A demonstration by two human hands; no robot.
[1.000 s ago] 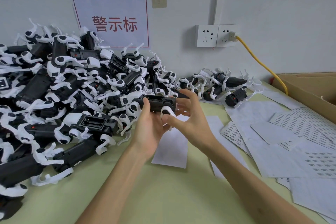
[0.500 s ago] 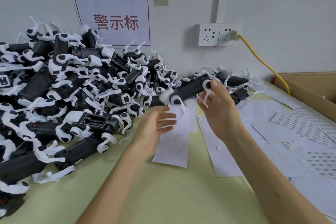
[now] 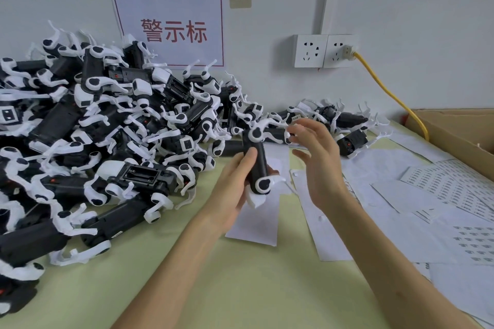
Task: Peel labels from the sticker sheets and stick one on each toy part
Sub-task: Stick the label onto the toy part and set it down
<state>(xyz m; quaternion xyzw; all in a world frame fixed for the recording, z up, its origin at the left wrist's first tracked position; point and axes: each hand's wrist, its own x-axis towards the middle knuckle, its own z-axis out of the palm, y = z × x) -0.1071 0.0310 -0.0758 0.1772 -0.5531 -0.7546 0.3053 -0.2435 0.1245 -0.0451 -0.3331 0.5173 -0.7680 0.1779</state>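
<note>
- left hand (image 3: 232, 192) grips one black, white-legged plastic toy part (image 3: 261, 168) upright over the green table (image 3: 240, 288).
- right hand (image 3: 320, 168) spread wide beside it.
- uncountable heap of parts (image 3: 107, 128) left; several white sticker sheets (image 3: 441, 187) right.

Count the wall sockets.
2, side by side right of the sign: the left socket is empty, and the right socket has the yellow cable plugged in. No others show.
</note>
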